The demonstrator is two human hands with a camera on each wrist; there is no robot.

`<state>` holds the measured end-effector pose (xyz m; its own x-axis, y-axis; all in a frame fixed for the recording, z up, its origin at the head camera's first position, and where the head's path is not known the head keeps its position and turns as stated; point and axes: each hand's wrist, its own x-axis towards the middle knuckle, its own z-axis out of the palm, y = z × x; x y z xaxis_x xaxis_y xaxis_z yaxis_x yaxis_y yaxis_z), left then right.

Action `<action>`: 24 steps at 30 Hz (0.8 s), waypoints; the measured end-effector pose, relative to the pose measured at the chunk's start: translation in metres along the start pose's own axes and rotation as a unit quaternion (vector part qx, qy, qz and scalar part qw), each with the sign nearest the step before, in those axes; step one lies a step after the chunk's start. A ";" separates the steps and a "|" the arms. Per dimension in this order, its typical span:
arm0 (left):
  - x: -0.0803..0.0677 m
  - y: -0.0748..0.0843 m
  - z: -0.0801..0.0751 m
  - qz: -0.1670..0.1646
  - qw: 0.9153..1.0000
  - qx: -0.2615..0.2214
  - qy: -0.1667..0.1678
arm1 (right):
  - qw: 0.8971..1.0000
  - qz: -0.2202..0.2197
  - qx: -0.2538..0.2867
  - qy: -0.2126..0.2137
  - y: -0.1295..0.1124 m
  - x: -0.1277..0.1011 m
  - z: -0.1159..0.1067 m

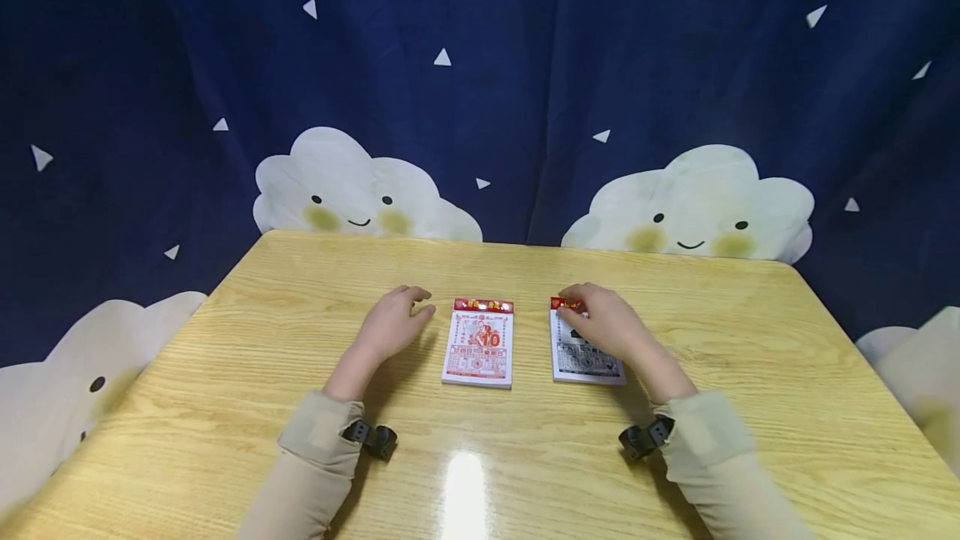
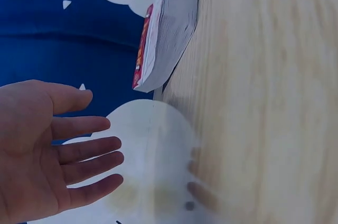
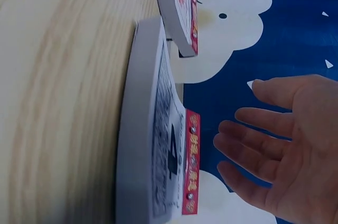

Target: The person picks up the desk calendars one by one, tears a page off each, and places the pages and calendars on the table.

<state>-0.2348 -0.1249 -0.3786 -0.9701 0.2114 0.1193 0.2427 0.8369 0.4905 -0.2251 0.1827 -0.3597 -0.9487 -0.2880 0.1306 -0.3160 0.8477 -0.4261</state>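
Observation:
Two thick tear-off calendars with red header strips lie side by side on the wooden table. The left calendar (image 1: 477,344) is printed in red and shows a large 10; the right calendar (image 1: 588,361) is printed in black. My left hand (image 1: 393,323) hovers just left of the red-printed one, fingers relaxed and holding nothing. Over the black-printed calendar is my right hand (image 1: 603,319), hiding part of its upper page. In the right wrist view the right hand (image 3: 290,145) has loosely bent fingers, apart from the calendar's red strip (image 3: 191,161).
The wooden table (image 1: 225,357) extends around both calendars. Behind it hangs a dark blue curtain (image 1: 510,90) with white clouds and small triangles. A black strapped device (image 1: 371,438) sits on the left wrist, and another (image 1: 647,437) on the right.

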 end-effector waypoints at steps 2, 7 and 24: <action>0.000 0.001 0.002 -0.007 1.000 -0.003 0.003 | 1.000 0.000 0.010 -0.003 -0.001 0.000 0.003; 0.000 0.005 0.006 -0.021 1.000 -0.010 0.008 | 1.000 -0.010 0.022 -0.003 -0.005 0.000 0.009; -0.003 0.017 0.018 -0.034 0.998 -0.030 -0.049 | 0.994 0.025 0.095 -0.036 -0.022 0.000 0.037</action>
<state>-0.2274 -0.1029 -0.3860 -0.9786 0.2057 -0.0004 0.1721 0.8196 0.5465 -0.2181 0.1479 -0.3836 -0.9579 -0.2838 0.0435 -0.2533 0.7638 -0.5937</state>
